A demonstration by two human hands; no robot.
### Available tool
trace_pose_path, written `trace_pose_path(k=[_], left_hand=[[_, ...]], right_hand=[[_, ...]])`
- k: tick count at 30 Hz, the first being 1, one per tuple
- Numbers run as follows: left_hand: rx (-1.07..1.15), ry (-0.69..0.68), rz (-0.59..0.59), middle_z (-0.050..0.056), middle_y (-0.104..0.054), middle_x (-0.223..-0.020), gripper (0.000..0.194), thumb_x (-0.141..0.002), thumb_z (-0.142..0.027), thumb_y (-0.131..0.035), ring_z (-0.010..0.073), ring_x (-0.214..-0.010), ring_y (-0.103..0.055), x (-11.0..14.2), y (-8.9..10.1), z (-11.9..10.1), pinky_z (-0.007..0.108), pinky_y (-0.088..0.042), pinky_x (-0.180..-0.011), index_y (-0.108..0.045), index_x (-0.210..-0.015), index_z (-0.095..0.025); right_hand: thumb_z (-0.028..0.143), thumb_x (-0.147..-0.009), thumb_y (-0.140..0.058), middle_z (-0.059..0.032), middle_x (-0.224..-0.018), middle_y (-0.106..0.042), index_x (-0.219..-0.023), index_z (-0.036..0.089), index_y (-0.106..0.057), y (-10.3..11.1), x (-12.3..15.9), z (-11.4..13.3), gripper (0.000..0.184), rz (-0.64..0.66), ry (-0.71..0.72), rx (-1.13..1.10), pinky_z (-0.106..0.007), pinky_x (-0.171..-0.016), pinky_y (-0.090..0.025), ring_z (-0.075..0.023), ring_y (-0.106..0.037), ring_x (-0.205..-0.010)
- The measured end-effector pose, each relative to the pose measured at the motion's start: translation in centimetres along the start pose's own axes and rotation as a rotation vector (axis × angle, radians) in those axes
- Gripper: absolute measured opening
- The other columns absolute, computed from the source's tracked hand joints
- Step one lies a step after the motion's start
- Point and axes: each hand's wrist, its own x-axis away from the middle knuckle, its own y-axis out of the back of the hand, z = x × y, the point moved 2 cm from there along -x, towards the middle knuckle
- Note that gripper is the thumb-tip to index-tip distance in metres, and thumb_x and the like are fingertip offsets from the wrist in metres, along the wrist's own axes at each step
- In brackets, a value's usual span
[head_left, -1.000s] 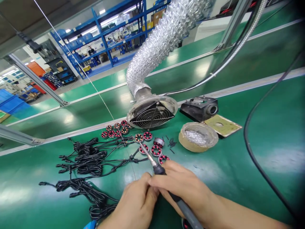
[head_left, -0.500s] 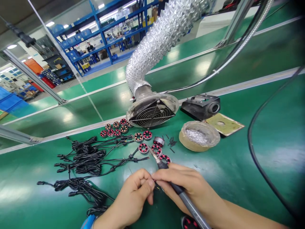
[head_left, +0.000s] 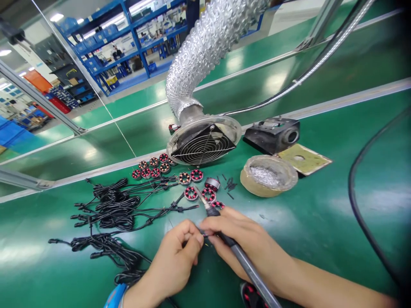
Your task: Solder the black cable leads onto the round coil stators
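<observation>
My right hand (head_left: pixel 247 244) is closed round a soldering iron (head_left: pixel 239 252), whose tip points up and away toward the round motor stators (head_left: pixel 191 193). Its thumb and forefinger also meet a thin dark wire (head_left: pixel 204 235) in front of me. My left hand (head_left: pixel 176 254) pinches the other side of that wire, its fingers curled close to the right fingertips. Fine coloured wire ends show just below the fingers; their detail is too small to make out. Another red-and-black stator (head_left: pixel 252 295) lies partly hidden under the iron's handle.
Bundles of black cables (head_left: pixel 118 209) lie at left. A round tub of silvery material (head_left: pixel 268 177), a yellow sponge (head_left: pixel 303 159) and a black iron stand (head_left: pixel 272 134) are at right. A fume extractor (head_left: pixel 204 143) stands behind the stators. A black cord (head_left: pixel 353 188) curves along the right.
Both hands stay together on the wire, with the iron still in the right hand. The whole view has shifted slightly, and the fingers have moved a little apart, showing more of the wire.
</observation>
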Motion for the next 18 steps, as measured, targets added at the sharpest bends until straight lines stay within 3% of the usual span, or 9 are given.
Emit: trace_pose_path(k=[11, 18], left_hand=[[0.034, -0.009, -0.02, -0.009, -0.034, -0.055, 0.035, -0.091, -0.048, -0.053, 0.0086, -0.051, -0.025, -0.3, 0.1, 0.4, 0.022, -0.019, -0.049, -0.041, -0.072, -0.02], [0.013, -0.009, -0.04, -0.009, -0.031, -0.057, 0.028, -0.088, -0.041, -0.053, 0.0089, -0.052, -0.024, -0.1, 0.0, 0.1, 0.022, -0.02, -0.049, -0.045, -0.072, -0.019]], right_hand=[[0.006, -0.093, -0.045, -0.0015, -0.073, -0.062, -0.11, 0.021, -0.06, 0.8, -0.4, -0.4, 0.027, 0.066, 0.101, 0.069, -0.029, -0.061, -0.035, -0.017, -0.044, -0.066], [0.012, -0.097, -0.048, 0.0014, -0.07, -0.059, -0.132, 0.021, -0.052, 4.2, 0.6, 1.6, 0.037, -0.043, 0.012, 0.032, -0.025, -0.055, -0.044, -0.0137, -0.052, -0.059]])
